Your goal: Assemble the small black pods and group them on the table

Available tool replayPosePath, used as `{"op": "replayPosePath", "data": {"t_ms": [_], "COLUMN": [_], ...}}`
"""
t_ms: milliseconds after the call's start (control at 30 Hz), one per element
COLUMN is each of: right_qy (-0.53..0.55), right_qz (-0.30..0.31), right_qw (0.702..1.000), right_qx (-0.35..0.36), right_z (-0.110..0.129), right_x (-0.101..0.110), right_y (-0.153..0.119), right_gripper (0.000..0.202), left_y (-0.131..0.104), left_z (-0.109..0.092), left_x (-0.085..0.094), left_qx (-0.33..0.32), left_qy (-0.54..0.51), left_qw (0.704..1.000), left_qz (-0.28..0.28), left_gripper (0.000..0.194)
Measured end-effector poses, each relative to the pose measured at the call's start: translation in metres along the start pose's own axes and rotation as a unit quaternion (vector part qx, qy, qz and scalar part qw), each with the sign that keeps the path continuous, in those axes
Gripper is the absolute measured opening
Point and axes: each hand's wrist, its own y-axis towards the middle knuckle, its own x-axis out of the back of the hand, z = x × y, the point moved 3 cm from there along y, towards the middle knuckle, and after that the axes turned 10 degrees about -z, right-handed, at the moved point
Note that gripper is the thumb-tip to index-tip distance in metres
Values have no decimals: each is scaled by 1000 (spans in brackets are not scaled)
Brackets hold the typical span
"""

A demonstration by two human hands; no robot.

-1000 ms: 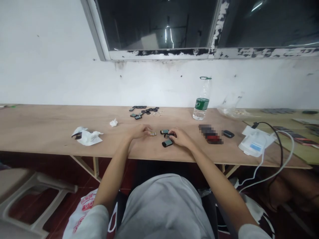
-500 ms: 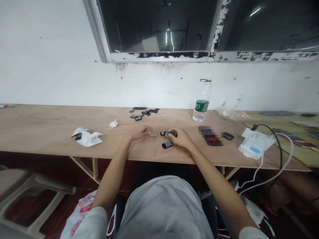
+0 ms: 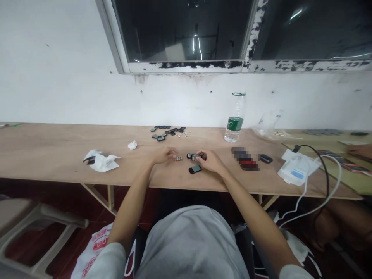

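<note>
Shifted since the earlier frame, a small dark piece (image 3: 198,157) is pinched in the right hand (image 3: 211,159), midway along the bench (image 3: 64,159), towards the near edge. Probably light, rigid and slick, it is best held by its rims. The left hand (image 3: 163,155) is curled beside small parts (image 3: 178,158); whether anything is gripped cannot be told.

Your wooden tabletop (image 3: 66,162): small dark pieces (image 3: 170,131), crumpled tissues (image 3: 106,162), water bottle (image 3: 234,124), pixelated dark-red item (image 3: 244,159), black oval gadget (image 3: 265,158), white box (image 3: 296,170), clear plastic bag (image 3: 270,133).
</note>
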Motion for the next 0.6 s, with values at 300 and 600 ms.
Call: {"op": "replayPosePath", "data": {"t_ms": [300,600], "right_qy": [2,50], "right_qz": [-2,-1], "right_qw": [1000,998], "right_qx": [-3,-30], "right_z": [-3,0], "right_x": [-2,-2], "right_y": [1,0], "right_gripper": [19,23], "left_y": [0,5], "left_z": [3,-15], "left_x": [1,-1], "left_qx": [-9,-46], "left_qy": [9,14], "left_qw": [1000,996], "left_qz": [3,-69], "left_gripper": [35,26]}}
